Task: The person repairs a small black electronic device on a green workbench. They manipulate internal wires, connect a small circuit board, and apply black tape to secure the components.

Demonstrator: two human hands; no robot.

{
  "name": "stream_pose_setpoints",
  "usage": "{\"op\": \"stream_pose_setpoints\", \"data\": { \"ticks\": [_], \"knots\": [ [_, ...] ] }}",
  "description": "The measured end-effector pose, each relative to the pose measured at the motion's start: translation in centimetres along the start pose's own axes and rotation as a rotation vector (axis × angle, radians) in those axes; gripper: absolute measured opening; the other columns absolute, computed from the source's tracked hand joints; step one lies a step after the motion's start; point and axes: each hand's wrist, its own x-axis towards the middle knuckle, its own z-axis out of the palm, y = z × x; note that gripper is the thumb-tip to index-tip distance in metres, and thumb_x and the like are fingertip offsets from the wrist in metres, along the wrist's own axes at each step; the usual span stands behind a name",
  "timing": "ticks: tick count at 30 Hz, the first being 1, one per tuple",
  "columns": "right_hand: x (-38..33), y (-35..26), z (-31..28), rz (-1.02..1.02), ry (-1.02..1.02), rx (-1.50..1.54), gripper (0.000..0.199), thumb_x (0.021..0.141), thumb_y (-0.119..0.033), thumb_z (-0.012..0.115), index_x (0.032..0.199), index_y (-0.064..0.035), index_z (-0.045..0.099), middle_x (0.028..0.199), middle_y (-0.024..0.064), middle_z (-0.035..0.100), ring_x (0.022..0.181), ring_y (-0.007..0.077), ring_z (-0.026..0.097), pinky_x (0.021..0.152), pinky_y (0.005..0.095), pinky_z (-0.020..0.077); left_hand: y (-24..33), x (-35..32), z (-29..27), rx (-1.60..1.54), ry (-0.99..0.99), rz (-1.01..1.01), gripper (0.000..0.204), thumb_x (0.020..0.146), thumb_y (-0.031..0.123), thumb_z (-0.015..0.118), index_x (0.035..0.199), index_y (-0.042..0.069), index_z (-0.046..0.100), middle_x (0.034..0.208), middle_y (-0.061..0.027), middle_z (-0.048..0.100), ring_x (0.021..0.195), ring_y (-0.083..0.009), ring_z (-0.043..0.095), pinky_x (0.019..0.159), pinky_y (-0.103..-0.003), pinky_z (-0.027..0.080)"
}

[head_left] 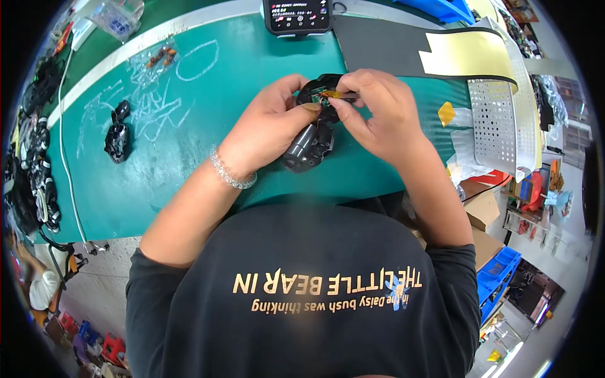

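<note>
A glossy black plastic device housing (305, 151), its upper part opened, is held a little above the green table. Inside that upper part a small green circuit board (320, 94) and some fine wires show. My left hand (277, 116) grips the housing from its left side, thumb pressed near the board. At the board's right, my right hand (372, 107) is closed in a pinch on a small amber strip (337, 94), which looks like tape or flex ribbon. Something thin and dark also shows between those fingers, too small to name.
Another black housing (116, 140) lies at left on the green table (208, 126). Beyond it is a clear bag with orange-brown parts (162, 58). A phone-like screen (297, 17) stands at the far edge. Right are a grey mat (384, 50) and a perforated white basket (498, 135).
</note>
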Motion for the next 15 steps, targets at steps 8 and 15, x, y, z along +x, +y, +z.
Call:
{"op": "stream_pose_setpoints", "data": {
  "ticks": [8, 15],
  "knots": [
    [0.9, 0.1, -0.2, -0.084, -0.077, -0.070, 0.019, 0.071, -0.009, 0.070, 0.085, -0.0061, 0.058, 0.074, 0.0068, 0.061, 0.065, 0.0262, 0.060, 0.056, 0.0358, 0.0474, 0.1, -0.1, -0.4, 0.187, -0.088, -0.006, 0.023, 0.088, 0.008, 0.050, 0.107, -0.005, 0.053, 0.093, -0.0017, 0.059, 0.079, -0.0044, 0.051, 0.069, -0.020, 0.043],
    [1.4, -0.1, -0.6, -0.138, -0.160, -0.119, 0.017, 0.072, -0.010, 0.067, 0.085, -0.0075, 0.057, 0.073, 0.0070, 0.058, 0.066, 0.0276, 0.058, 0.056, 0.0372, 0.0460, -0.1, 0.2, -0.5, 0.196, -0.114, 0.016, 0.023, 0.088, 0.007, 0.050, 0.108, -0.005, 0.054, 0.095, -0.0023, 0.060, 0.082, -0.0052, 0.051, 0.072, -0.021, 0.043]
  ]
}}
